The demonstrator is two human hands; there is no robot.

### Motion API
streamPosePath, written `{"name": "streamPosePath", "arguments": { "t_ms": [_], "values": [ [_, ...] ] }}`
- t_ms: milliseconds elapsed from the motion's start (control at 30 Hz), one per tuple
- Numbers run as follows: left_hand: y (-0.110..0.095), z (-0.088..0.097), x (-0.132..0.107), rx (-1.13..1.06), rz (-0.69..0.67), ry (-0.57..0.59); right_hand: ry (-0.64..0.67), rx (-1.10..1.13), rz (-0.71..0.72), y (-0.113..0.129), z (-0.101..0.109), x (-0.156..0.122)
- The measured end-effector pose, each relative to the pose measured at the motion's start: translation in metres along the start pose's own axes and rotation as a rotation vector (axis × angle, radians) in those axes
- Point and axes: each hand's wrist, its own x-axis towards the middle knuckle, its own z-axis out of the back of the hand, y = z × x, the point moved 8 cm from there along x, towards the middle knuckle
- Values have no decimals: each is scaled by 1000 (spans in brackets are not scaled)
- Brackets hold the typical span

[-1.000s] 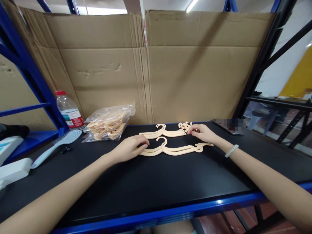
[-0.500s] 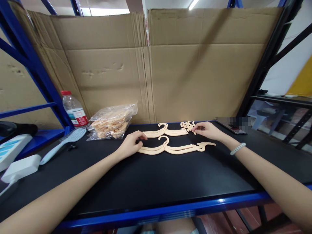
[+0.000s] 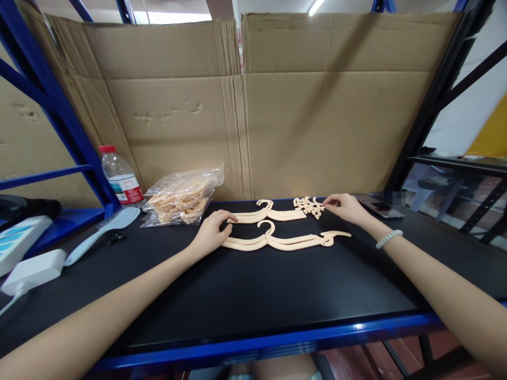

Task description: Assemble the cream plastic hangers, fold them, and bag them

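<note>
Two beige clothes hangers lie flat, one behind the other: the back hanger (image 3: 285,215) and the front hanger (image 3: 291,244), which has a pointed clip-like piece (image 3: 335,236) at its right end. My left hand (image 3: 214,231) rests by their left ends, thumb and fingers apart, fingertips at the tip of the back hanger; its palm covers part of the front one's end. Beyond the back hanger's right end is a pile of small beige pieces (image 3: 308,206). At that pile's right edge, my right hand (image 3: 344,207) pinches a small beige piece mostly hidden by the fingertips.
A clear bag of beige parts (image 3: 182,198), a bottle (image 3: 122,179) and a pale blue hairbrush (image 3: 103,232) are at the left. White power blocks (image 3: 34,269) lie nearer me. A laptop (image 3: 382,207) sits at the right. Cardboard (image 3: 317,132) stands behind the black tabletop (image 3: 253,295).
My right hand has shifted slightly right, to the outer edge of the pile, uncovering more small pieces. My left hand has slid a little left along the hangers' ends.
</note>
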Motion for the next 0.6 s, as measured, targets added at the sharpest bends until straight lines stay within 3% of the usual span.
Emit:
{"name": "streamPosePath", "arguments": {
  "t_ms": [300,600],
  "values": [
    [16,2,3,13,33,17,-25,-70,25,-23,-8,6],
    [22,-8,2,8,37,76,45,-88,76,-22,-23,5]
  ]
}}
